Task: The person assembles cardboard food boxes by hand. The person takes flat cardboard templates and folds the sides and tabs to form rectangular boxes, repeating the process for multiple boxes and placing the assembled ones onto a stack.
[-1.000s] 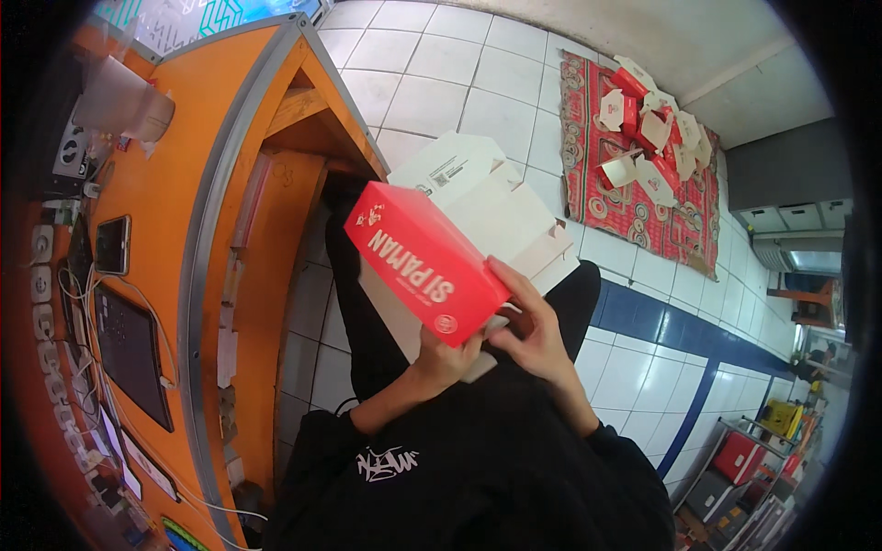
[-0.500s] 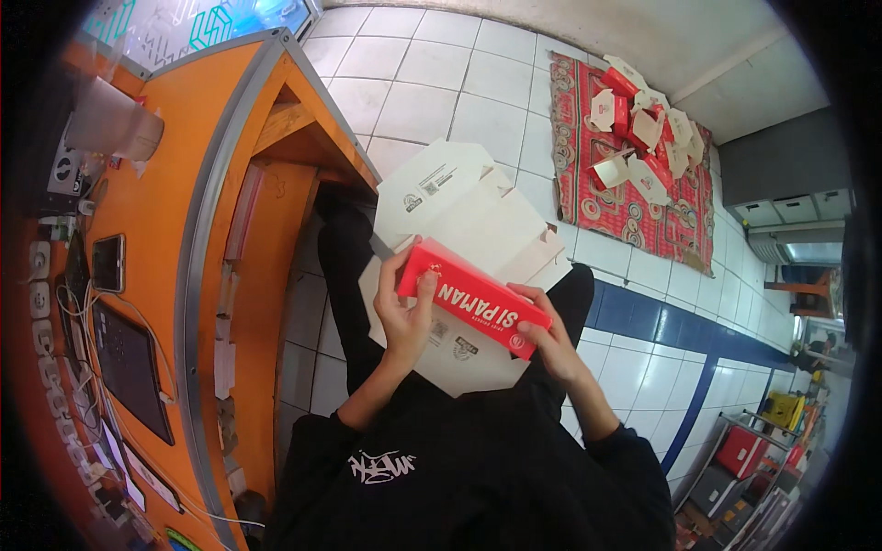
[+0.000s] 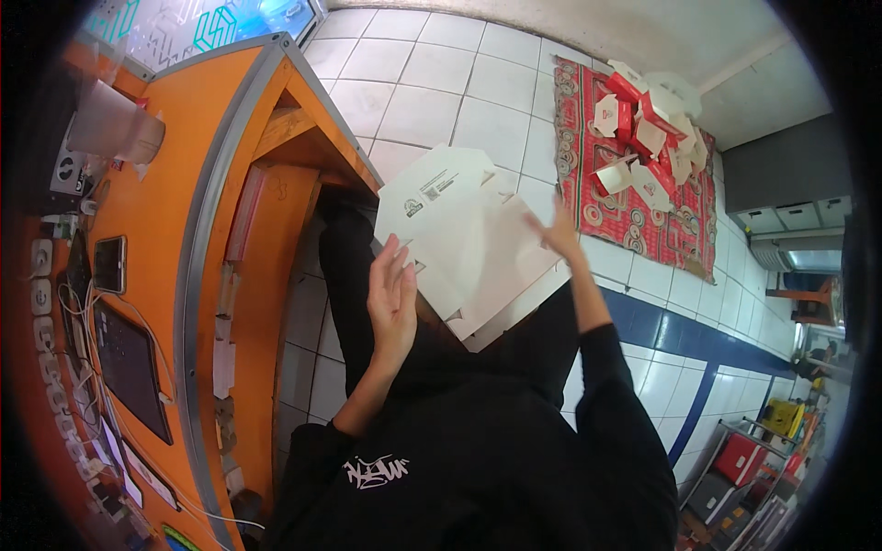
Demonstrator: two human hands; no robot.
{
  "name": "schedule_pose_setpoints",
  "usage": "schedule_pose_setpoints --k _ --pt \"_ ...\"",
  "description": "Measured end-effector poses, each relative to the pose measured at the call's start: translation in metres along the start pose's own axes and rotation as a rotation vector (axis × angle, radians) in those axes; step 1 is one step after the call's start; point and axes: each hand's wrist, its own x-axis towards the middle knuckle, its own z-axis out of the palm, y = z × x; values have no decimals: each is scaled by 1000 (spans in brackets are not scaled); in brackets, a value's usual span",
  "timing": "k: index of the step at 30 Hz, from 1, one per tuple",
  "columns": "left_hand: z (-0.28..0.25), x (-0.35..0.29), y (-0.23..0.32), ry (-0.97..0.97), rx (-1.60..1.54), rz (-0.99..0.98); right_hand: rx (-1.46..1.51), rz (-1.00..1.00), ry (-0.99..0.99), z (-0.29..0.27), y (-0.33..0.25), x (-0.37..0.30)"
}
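Observation:
A stack of flat white cardboard box blanks [image 3: 450,239] with cut slots and folded flaps lies across my lap, dark print at its far left corner. Beside the near left edge of the blanks, my left hand [image 3: 392,298] is open, fingers stretched upward and nothing in its palm. My right hand [image 3: 558,234] reaches out past their right edge, blurred by motion, with fingers apart and holding nothing. Farther off at the right, folded red-and-white boxes [image 3: 648,138] lie in a loose heap; one at its top is smeared by motion.
The heap rests on a red patterned mat [image 3: 606,216] on the white tiled floor. At my left stands an orange desk [image 3: 197,119] with a phone [image 3: 110,264], a dark tablet-like panel [image 3: 133,367] and cables. A rack with cases [image 3: 735,455] is at the lower right.
The red box has left both hands, and a blurred box now shows atop the heap. My right hand has swung outward and away; the blank that lay under the box is no longer spread toward me.

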Motion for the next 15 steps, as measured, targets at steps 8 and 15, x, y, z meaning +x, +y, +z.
schedule_pose_setpoints --k 8,15 --pt "-12 -14 -10 -22 -3 -45 -577 -173 362 43 -46 -49" --pt "16 -9 -15 -199 -132 -395 -332 -647 231 -11 -143 -134"
